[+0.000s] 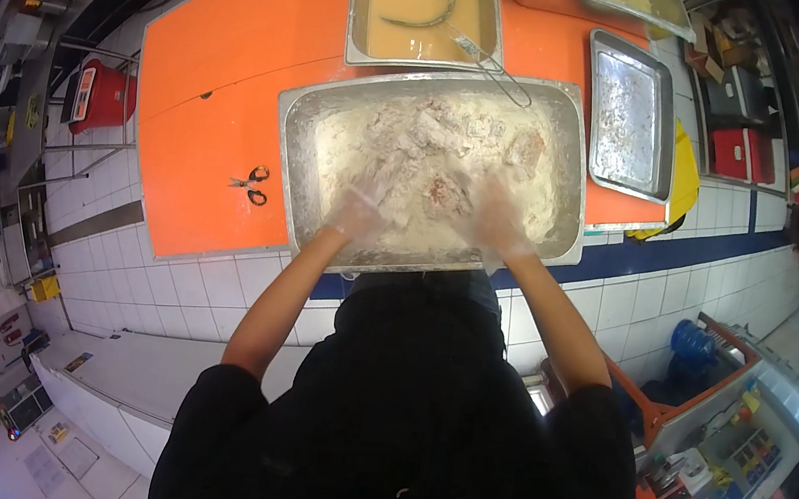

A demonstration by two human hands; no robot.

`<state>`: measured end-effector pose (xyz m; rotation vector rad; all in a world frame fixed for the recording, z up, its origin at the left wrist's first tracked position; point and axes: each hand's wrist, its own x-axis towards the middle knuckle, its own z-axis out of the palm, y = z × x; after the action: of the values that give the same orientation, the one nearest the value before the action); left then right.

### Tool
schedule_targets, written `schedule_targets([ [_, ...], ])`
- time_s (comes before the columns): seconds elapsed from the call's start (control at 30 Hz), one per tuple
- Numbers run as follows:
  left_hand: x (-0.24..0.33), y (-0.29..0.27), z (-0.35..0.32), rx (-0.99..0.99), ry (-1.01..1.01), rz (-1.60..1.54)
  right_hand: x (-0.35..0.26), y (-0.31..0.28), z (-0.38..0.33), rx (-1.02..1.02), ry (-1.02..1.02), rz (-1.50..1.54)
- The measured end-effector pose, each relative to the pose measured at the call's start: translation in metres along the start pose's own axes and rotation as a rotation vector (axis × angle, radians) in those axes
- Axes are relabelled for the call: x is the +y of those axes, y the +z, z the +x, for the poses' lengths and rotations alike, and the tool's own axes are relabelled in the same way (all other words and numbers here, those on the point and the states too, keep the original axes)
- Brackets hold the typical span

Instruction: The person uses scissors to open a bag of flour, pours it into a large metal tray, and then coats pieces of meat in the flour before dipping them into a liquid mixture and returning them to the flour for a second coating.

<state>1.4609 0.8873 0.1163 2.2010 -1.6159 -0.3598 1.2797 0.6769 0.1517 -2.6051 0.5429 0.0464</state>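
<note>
A deep metal pan (578, 197) full of pale flour (344, 133) stands at the near edge of the orange table, right in front of me. Flour-coated pieces (434, 134), probably raw meat, lie in it, and one reddish piece (446, 193) shows between my hands. My left hand (359, 210), in a clear plastic glove, is down in the flour on the left side. On the right, my right hand (501, 220), gloved the same way, is beside the reddish piece. Both hands' fingers are smeared by motion and dusted with flour, so their grip is unclear.
Behind the pan stands a metal tub (355, 5) of yellowish liquid, a wire strainer (483, 55) lying across its rim. An oblong metal tray (668, 133) sits right, below another pan (598, 10) of pale food. Black-handled scissors (253, 185) lie on the orange table (203, 146).
</note>
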Motion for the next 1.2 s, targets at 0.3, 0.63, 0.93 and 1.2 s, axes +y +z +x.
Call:
schedule_targets([
  [0.3, -0.028, 0.052, 0.012, -0.307, 0.115, 0.443, 0.059, 0.066, -0.001, 0.111, 0.000, -0.230],
  [0.63, 0.016, -0.022, 0.029, -0.367, -0.109, 0.053, 0.032, 0.007, 0.004, -0.137, 0.133, 0.392],
  [0.93, -0.107, 0.020, 0.062, -0.335, -0.459, -0.323, 0.120, 0.021, 0.066, 0.107, 0.416, 0.279],
  [1.2, -0.068, 0.028, 0.140, -0.411, -0.814, -0.914, 0.048, 0.017, 0.158, -0.497, -0.235, -0.126],
])
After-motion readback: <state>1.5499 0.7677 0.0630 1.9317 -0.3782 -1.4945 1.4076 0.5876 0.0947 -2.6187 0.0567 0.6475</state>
